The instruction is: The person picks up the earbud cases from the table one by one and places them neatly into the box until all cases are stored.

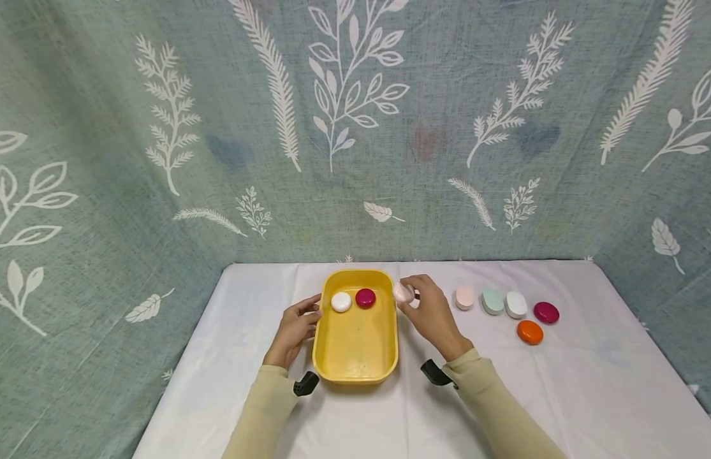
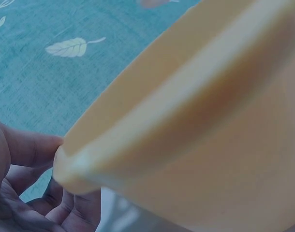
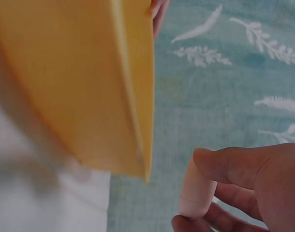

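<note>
A yellow plastic tub (image 1: 355, 344) stands on the white cloth in front of me. Inside, near its far end, lie a round white bar of soap (image 1: 341, 301) and a dark pink bar of soap (image 1: 365, 298). My left hand (image 1: 292, 330) grips the tub's left rim, and in the left wrist view its fingers (image 2: 34, 147) pinch the edge. My right hand (image 1: 434, 312) holds a pale pink bar of soap (image 1: 403, 292) at the tub's right rim, toward the far corner. In the right wrist view this pale pink bar (image 3: 197, 188) is pinched between thumb and fingers.
Right of the tub, a peach bar (image 1: 464, 298), a mint bar (image 1: 493, 301), a white bar (image 1: 516, 305) and a dark pink bar (image 1: 546, 312) form a row. An orange bar (image 1: 530, 332) lies nearer me. Leaf-printed green cloth (image 1: 355, 210) rises behind and beside the table.
</note>
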`<action>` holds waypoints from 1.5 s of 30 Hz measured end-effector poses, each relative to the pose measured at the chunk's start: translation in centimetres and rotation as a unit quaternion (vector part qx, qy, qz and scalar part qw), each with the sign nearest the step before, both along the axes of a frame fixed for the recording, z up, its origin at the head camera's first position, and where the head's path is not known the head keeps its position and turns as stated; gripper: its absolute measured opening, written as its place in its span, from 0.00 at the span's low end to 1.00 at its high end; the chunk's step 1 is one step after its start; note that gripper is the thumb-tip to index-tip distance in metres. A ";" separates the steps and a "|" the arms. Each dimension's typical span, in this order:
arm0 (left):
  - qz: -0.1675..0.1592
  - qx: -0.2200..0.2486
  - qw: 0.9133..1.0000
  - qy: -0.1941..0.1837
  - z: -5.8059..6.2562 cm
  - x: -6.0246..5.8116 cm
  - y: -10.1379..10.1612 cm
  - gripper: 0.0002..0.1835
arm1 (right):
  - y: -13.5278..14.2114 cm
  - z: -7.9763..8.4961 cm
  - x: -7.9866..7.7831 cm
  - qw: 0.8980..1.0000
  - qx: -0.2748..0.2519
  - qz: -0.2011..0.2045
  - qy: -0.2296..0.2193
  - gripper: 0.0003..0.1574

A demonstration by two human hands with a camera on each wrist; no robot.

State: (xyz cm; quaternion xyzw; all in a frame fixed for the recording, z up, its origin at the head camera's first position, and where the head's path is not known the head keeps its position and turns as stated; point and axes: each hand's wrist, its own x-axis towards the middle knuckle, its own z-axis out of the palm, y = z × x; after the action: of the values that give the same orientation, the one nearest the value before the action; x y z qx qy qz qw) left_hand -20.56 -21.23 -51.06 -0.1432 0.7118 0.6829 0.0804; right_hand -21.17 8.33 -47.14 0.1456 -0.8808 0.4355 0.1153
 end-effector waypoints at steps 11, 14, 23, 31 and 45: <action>-0.004 0.001 1.000 0.006 0.0 0.1 0.0 0.25 | -4.4 1.1 -0.8 0.999 -0.014 0.040 -0.018 0.26; -0.005 0.004 1.000 0.008 0.1 0.2 0.0 0.25 | -5.3 1.3 -1.0 0.999 -0.008 0.047 -0.027 0.25; -0.002 0.011 1.000 0.006 0.1 0.2 0.1 0.25 | -7.6 0.7 -1.6 0.996 0.019 0.064 -0.054 0.26; 0.002 0.010 1.000 0.004 0.1 0.1 0.1 0.25 | -9.3 0.0 -2.0 0.994 0.040 0.080 -0.063 0.24; 0.003 0.008 1.000 0.007 0.1 0.0 0.1 0.24 | -10.6 -0.7 -2.4 0.984 0.061 0.114 -0.126 0.25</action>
State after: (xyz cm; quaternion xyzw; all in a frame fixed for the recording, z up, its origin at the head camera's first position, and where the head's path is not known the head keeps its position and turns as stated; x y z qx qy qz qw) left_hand -20.57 -21.17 -51.00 -0.1394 0.7062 0.6901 0.0744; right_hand -23.53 -2.28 -47.85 0.1956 -0.8907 0.4064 -0.0561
